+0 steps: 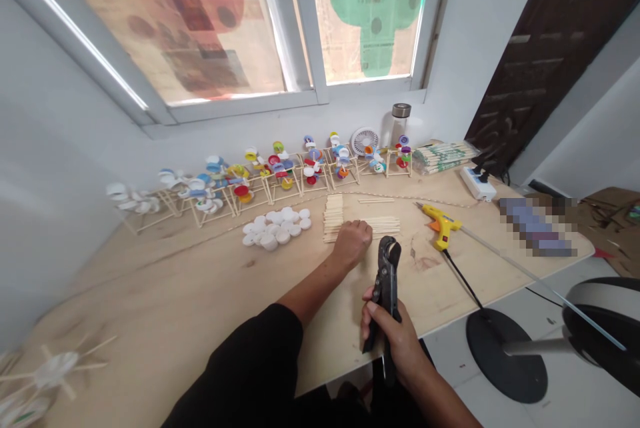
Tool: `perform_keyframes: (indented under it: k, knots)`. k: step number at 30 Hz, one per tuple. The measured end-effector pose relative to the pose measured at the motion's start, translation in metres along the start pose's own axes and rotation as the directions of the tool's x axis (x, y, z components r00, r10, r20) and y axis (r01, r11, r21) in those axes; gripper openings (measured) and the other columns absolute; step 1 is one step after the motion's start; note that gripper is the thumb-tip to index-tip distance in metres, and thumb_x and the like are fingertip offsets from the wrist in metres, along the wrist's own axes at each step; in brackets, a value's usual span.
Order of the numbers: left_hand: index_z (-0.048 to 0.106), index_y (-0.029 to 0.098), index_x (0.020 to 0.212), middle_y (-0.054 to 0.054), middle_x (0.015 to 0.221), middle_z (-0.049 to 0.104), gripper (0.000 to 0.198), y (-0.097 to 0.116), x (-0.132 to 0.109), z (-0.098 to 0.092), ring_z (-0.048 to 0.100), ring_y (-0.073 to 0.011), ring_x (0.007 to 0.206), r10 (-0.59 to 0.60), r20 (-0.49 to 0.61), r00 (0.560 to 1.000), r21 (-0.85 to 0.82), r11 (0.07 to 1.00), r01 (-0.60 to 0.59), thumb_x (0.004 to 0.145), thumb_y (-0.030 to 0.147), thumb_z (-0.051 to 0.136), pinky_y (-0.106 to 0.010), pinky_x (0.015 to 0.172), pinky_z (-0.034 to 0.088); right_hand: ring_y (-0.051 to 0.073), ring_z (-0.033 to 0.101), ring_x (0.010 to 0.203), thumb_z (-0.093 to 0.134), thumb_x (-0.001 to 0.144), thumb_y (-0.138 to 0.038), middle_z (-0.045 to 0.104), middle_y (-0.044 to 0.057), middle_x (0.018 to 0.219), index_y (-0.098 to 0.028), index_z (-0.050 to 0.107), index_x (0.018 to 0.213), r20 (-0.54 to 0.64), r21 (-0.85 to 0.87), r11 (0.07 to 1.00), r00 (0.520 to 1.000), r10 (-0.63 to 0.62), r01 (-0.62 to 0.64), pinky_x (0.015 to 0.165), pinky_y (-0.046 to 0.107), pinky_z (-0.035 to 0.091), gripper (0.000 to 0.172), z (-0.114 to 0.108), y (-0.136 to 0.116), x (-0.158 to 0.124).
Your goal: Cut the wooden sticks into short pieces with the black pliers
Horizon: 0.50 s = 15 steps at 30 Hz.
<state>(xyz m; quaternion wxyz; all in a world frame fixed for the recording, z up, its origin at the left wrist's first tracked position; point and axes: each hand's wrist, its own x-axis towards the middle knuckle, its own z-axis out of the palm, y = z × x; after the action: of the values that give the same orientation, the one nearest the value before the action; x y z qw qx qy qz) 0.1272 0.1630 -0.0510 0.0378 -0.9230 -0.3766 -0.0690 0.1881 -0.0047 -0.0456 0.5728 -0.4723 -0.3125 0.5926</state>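
My right hand (393, 331) is wrapped round the handles of a black hand cutter (387, 278), its hooked jaws pointing up and away from me. My left hand (353, 241) rests with curled fingers at the wooden sticks; its fingertips are hidden, so what they pinch cannot be seen. One stack of sticks (333, 208) lies lengthwise just beyond that hand, and a second bundle of sticks (384, 225) lies crosswise to its right. Left of the hand sits a cluster of white bottle caps (277, 227).
Several stick frames with coloured caps (287, 175) line the back. A yellow glue gun (443, 225) lies right, near a power strip (477, 183). Behind stand a small fan (365, 142), a glass bottle (399, 127) and bagged sticks (444, 156). A stick-and-cap wheel (57, 369) lies front left.
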Motion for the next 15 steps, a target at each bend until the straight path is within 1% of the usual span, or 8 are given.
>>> perform_keyframes:
  k: [4,11,15]
  knots:
    - [0.053,0.013,0.088,-0.012,0.087,0.058,0.015,0.0,0.002,-0.002,0.054,-0.0229,0.085,-0.018,0.048,0.999,-0.009,1.0,0.019,0.082,0.011,0.04,-0.034,0.07,0.039,0.011,0.049,0.049,0.055,0.077,-0.038,0.052,-0.003,0.056,-0.016,0.049,0.088,-0.001,-0.009,1.0,1.0,-0.015,0.015,0.051,0.026,0.04,0.026,-0.001,0.002,0.0]
    - [0.047,0.016,0.097,-0.01,0.084,0.061,0.016,-0.003,0.011,-0.005,0.058,-0.0221,0.079,-0.107,0.156,0.982,-0.065,0.991,0.119,0.083,0.017,0.04,-0.03,0.064,0.04,0.011,0.049,0.048,0.056,0.076,-0.039,0.052,-0.003,0.056,-0.016,0.05,0.088,-0.01,-0.008,1.0,1.0,-0.02,0.02,0.05,0.025,0.039,0.028,-0.001,0.002,0.0]
    - [0.046,0.016,0.097,-0.011,0.084,0.061,0.016,-0.004,0.007,-0.01,0.059,-0.0234,0.08,-0.145,0.184,0.972,-0.127,0.977,0.169,0.083,0.019,0.04,-0.031,0.065,0.039,0.011,0.05,0.048,0.058,0.074,-0.04,0.053,-0.004,0.057,-0.016,0.05,0.087,-0.01,0.016,1.0,1.0,-0.022,0.022,0.052,0.025,0.039,0.028,0.0,-0.001,0.0]
